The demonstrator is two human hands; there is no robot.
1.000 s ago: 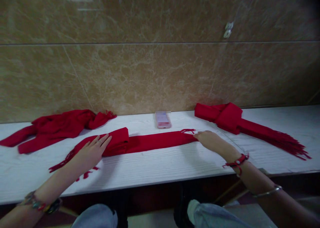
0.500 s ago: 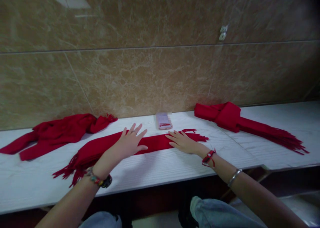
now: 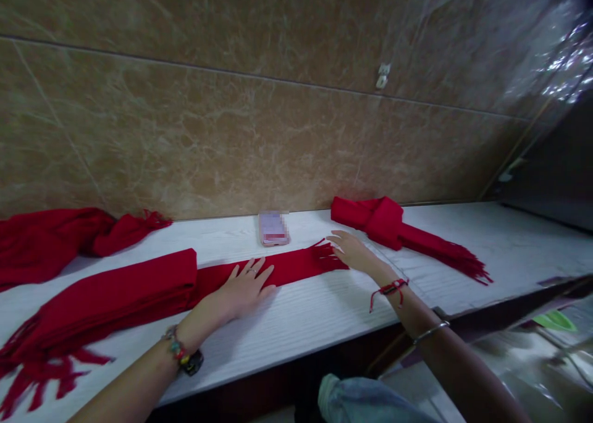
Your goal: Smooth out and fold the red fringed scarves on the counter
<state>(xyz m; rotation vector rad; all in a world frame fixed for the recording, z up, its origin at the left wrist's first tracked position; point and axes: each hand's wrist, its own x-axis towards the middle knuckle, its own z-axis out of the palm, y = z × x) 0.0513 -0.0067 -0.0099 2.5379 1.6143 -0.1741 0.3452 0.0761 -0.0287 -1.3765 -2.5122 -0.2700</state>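
Note:
A red fringed scarf [image 3: 294, 267] lies lengthwise on the white wood-grain surface, with a thicker folded part [image 3: 139, 282] at its left. My left hand [image 3: 243, 289] rests flat on the single strip right of the fold, fingers spread, a ring on one finger. At the scarf's right end, my right hand [image 3: 356, 251] is over the fringe with its fingers stretched out and slightly bent. Its fingertips are at the fringe threads; no grip on them is visible.
A second red scarf [image 3: 386, 222], folded over itself, lies at the right by the wall. Another red scarf [image 3: 60, 241] is bunched at the left. A phone [image 3: 273, 229] lies by the tiled wall [image 3: 231, 133]. A green basin [image 3: 555, 320] shows below, at right.
The view has turned to the right. My left hand has slid right along the scarf, off the folded part's edge. My right hand has moved right to the fringe.

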